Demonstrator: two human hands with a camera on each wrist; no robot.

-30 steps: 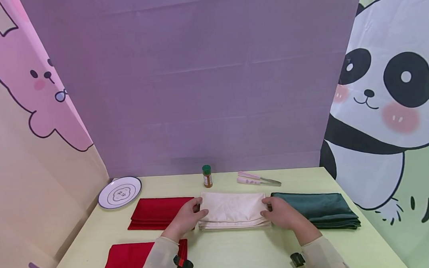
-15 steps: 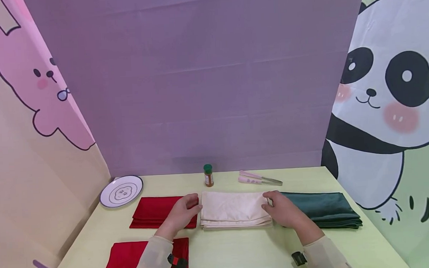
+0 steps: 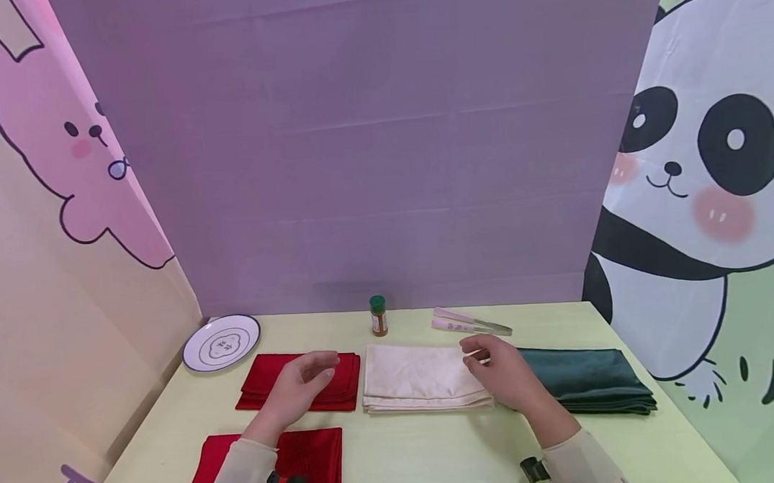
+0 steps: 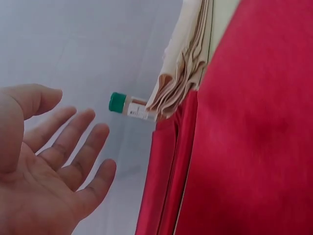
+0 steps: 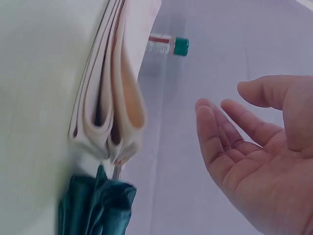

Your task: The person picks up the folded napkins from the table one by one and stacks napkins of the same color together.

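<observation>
A folded cream cloth [image 3: 419, 375] lies in layers at the middle of the table. My left hand [image 3: 301, 383] hovers over the back red folded cloth [image 3: 343, 384], its fingers loosely bent around nothing. My right hand [image 3: 501, 370] is raised over the right end of the cream cloth, fingers relaxed and holding nothing. Beside it on the right lies a dark green folded cloth [image 3: 587, 378]. In the right wrist view the cream cloth [image 4: 183, 63] shows its looped folds from the side, apart from the right hand [image 5: 264, 156].
Another red cloth [image 3: 308, 457] lies at the front left, partly under the left forearm. A white plate [image 3: 200, 356] sits at the back left. A green-capped bottle [image 3: 379, 317] and pink-handled tongs [image 3: 458, 325] stand and lie behind the cream cloth.
Both hands have let go of the cream cloth's ends. The left hand has moved left over the red cloth; the right hand has lifted slightly. The cream cloth stays in place.
</observation>
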